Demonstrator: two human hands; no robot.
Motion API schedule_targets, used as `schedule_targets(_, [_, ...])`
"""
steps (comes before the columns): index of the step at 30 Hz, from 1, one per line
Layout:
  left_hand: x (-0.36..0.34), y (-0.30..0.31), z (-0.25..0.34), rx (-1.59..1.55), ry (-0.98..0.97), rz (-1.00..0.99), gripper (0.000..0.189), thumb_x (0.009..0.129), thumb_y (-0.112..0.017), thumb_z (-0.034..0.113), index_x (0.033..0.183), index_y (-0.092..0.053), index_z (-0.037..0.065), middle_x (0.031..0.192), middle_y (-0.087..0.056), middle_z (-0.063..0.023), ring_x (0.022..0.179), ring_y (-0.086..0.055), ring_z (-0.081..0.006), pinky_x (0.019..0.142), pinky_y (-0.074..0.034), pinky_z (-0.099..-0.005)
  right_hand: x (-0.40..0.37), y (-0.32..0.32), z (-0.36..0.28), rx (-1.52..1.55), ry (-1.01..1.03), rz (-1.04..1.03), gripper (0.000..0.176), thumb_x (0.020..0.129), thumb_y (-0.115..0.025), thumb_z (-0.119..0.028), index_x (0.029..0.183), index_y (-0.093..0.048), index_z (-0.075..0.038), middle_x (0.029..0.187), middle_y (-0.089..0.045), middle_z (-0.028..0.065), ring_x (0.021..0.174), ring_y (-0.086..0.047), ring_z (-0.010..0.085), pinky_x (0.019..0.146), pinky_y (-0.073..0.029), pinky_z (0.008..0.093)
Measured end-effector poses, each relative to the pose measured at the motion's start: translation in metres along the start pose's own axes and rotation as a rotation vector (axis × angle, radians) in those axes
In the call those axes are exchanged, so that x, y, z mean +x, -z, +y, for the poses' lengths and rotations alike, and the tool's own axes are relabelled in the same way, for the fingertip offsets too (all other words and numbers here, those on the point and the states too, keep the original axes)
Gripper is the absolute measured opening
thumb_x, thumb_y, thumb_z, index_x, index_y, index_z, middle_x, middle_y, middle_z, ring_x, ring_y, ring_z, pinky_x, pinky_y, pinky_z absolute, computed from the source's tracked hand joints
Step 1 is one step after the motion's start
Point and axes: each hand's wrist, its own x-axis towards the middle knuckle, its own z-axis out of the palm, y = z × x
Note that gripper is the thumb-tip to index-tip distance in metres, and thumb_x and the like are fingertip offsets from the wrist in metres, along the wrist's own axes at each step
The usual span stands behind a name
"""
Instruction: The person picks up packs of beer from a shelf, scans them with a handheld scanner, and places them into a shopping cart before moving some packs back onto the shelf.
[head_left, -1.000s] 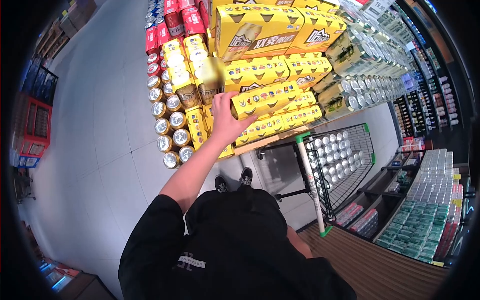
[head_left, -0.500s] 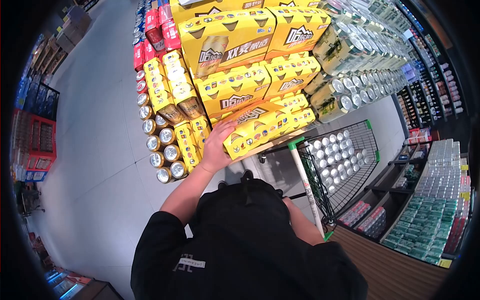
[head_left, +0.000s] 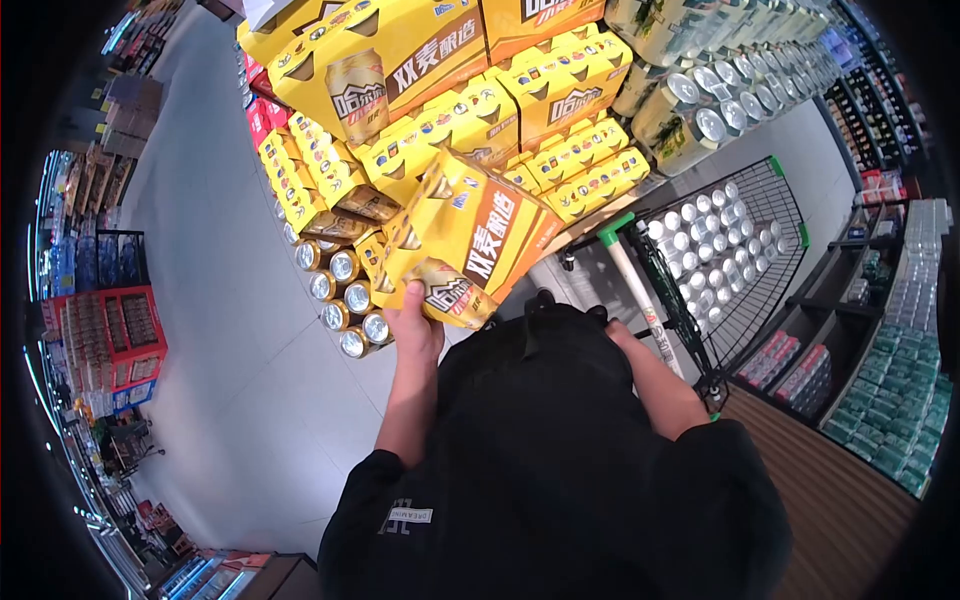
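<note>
My left hand [head_left: 413, 322] grips the near left corner of a yellow beer carton [head_left: 500, 215], thumb over the printed face with its can picture. The carton is tilted and held up off the stack, in front of several similar yellow cartons [head_left: 575, 80]. Of my right hand [head_left: 616, 332] only the wrist end shows; its fingers are hidden behind my black clothing [head_left: 570, 450], so what it touches cannot be made out. The trolley handle [head_left: 640, 285] is close to that wrist.
To the right stands a wire shopping trolley [head_left: 790, 210] with packs of silver-topped cans [head_left: 710, 235] in it. Loose gold cans [head_left: 358, 297] stand at the left of the stack. Shrink-wrapped packs [head_left: 890, 390] fill the right side, and a red display [head_left: 130, 330] is at the far left.
The yellow carton has come up off the stack and turned, its printed face now toward me. My left hand has moved from its top to its near corner. The view has shifted.
</note>
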Motion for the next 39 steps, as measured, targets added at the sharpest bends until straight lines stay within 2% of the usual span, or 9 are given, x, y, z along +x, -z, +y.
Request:
schedule_targets(2, [0.004,0.032,0.002,-0.279,0.249,-0.024,0.063,0.093,-0.076,0.026,0.144,-0.048,0.0,0.131,-0.064,-0.0153,0.12,-0.065,-0.0271,0.106,-0.053,-0.0414,-0.025,0.0,-0.027,0.028,-0.125,0.111,0.071,0.078,-0.077,-0.046,0.117,-0.068,0.012,0.125,-0.067,0.0332,0.125,-0.064,0.0402,0.099,-0.054,0.0431])
schedule_targets(3, [0.009,0.036,0.007,-0.341,0.268,-0.074,0.072,0.092,-0.076,0.038,0.148,-0.046,0.003,0.134,-0.063,-0.0148,0.123,-0.064,-0.0286,0.107,-0.052,-0.0426,-0.025,-0.003,-0.034,0.032,-0.12,0.111,0.071,0.078,-0.077,-0.046,0.117,-0.068,0.012,0.125,-0.067,0.0332,0.125,-0.064,0.0402,0.099,-0.054,0.0431])
schedule_targets(7, [0.009,0.049,0.017,-0.351,0.273,-0.096,0.08,0.092,-0.073,0.051,0.15,-0.044,0.005,0.142,-0.061,-0.0121,0.127,-0.061,-0.0292,0.109,-0.051,-0.0456,-0.013,0.0,-0.046,0.018,-0.075,0.1,0.071,0.077,-0.078,-0.046,0.116,-0.068,0.012,0.124,-0.067,0.0334,0.125,-0.064,0.0402,0.099,-0.054,0.0431])
schedule_targets(11, [0.006,0.062,0.032,-0.319,0.293,-0.048,0.076,0.093,-0.072,0.048,0.15,-0.044,0.005,0.142,-0.06,-0.0134,0.127,-0.062,-0.0301,0.109,-0.052,-0.0445,0.002,-0.002,-0.059,0.008,-0.003,0.099,0.071,0.077,-0.078,-0.046,0.116,-0.069,0.012,0.124,-0.067,0.0335,0.125,-0.064,0.0401,0.099,-0.054,0.043])
schedule_targets(17, [0.007,0.067,0.046,-0.154,0.57,0.105,0.052,0.103,-0.057,0.036,0.143,-0.051,0.003,0.131,-0.066,-0.013,0.117,-0.066,-0.026,0.103,-0.055,-0.0427,0.022,-0.003,-0.054,0.023,0.021,0.063,0.071,0.076,-0.078,-0.046,0.115,-0.069,0.013,0.124,-0.067,0.0338,0.125,-0.064,0.0401,0.098,-0.054,0.043])
schedule_targets(28, [0.028,0.055,0.056,-0.061,0.693,0.089,0.052,0.105,-0.054,0.036,0.145,-0.05,0.003,0.135,-0.065,-0.0154,0.121,-0.065,-0.028,0.105,-0.054,-0.0438,-0.015,-0.006,-0.063,0.126,-0.066,0.08,0.073,0.072,-0.077,-0.048,0.109,-0.072,0.014,0.117,-0.069,0.035,0.116,-0.069,0.0414,0.096,-0.055,0.0436])
schedule_targets(31, [0.029,0.063,0.055,-0.086,0.715,0.093,0.053,0.107,-0.052,0.037,0.147,-0.048,0.003,0.139,-0.063,-0.0167,0.122,-0.065,-0.0296,0.107,-0.054,-0.0449,-0.021,-0.005,-0.064,0.179,-0.092,0.058,0.073,0.076,-0.073,-0.049,0.113,-0.071,0.014,0.119,-0.068,0.036,0.119,-0.067,0.0429,0.098,-0.053,0.0447])
schedule_targets(33, [0.031,0.062,0.055,-0.106,0.716,0.103,0.053,0.109,-0.049,0.038,0.148,-0.048,0.003,0.139,-0.063,-0.0169,0.122,-0.065,-0.0299,0.107,-0.054,-0.0458,-0.026,-0.001,-0.069,0.137,-0.055,0.142,0.069,0.083,-0.069,-0.042,0.12,-0.065,0.016,0.12,-0.068,0.0353,0.119,-0.066,0.0438,0.1,-0.052,0.0461])
schedule_targets(39, [0.029,0.061,0.054,-0.104,0.689,0.086,0.055,0.11,-0.046,0.043,0.148,-0.047,0.003,0.14,-0.062,-0.0174,0.123,-0.065,-0.0302,0.106,-0.054,-0.0462,-0.162,0.073,-0.138,0.1,0.22,0.159,0.052,0.092,-0.066,-0.026,0.132,-0.05,0.003,0.115,-0.068,0.0277,0.112,-0.067,0.0422,0.099,-0.051,0.0464])
